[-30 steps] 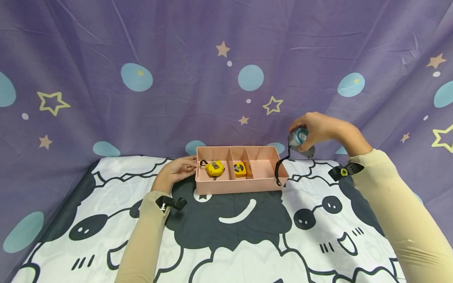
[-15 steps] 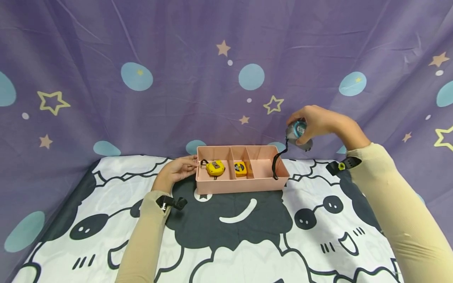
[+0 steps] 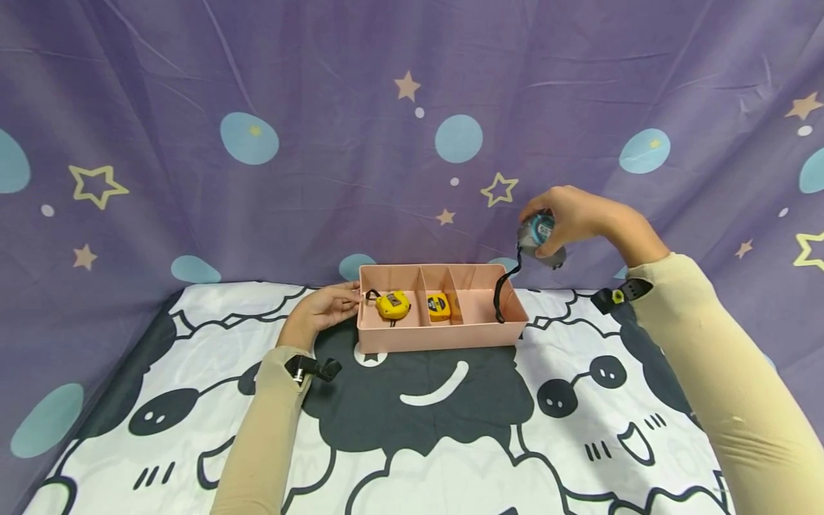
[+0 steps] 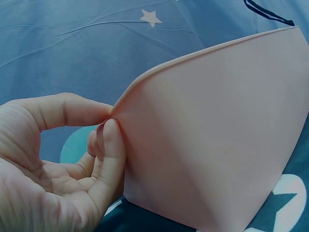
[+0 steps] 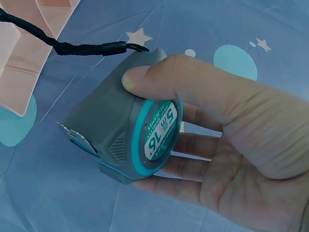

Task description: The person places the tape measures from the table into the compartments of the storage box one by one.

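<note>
My right hand [image 3: 576, 217] grips a grey tape measure [image 5: 104, 106] with a teal ring and a "5m 16'" label, thumb on one side and fingers on the other. It is held in the air above the right end of a pink divided box [image 3: 444, 337]. Its black wrist strap [image 3: 499, 293] dangles over the box's right compartment. My left hand [image 3: 324, 309] pinches the box's left end at the rim. A yellow tape measure [image 3: 393, 305] lies in the left compartment, and a smaller yellow tape measure [image 3: 439, 307] is in the narrow middle one.
The box stands on a white and dark cartoon-print cloth [image 3: 450, 479], near its back edge. Behind it hangs a purple curtain [image 3: 309, 179] with stars and blue spots. Two dividers [image 3: 455, 293] split the box into three compartments.
My right hand has risen and shifted slightly left with the grey tape measure, and the strap now hangs inside the right compartment's outline. The left hand keeps its place on the box.
</note>
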Motion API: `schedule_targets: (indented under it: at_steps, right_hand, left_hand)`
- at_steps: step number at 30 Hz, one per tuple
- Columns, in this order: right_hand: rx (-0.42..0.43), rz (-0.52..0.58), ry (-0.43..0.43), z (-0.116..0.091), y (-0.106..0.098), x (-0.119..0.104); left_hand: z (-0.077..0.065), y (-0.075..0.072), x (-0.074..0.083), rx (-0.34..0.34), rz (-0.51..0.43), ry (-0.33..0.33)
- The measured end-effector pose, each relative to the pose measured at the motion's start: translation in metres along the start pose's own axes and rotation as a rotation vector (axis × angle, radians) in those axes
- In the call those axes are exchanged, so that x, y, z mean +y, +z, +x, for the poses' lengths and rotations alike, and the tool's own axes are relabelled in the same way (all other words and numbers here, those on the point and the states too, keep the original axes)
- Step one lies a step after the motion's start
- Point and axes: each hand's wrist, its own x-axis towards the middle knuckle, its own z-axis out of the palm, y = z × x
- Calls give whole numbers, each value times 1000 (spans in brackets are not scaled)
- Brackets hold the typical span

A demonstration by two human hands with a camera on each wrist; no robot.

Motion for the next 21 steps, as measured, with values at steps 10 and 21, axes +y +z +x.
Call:
schedule_targets:
  at_steps: [10,21]
  right_hand:
    - [8,2,23,5,-4,-1]
    - [-10,30,5,11,2,0]
  left_hand:
    - [-2,1,-1,11,20,-5]
    - [-4,2,-1,25,15,-6]
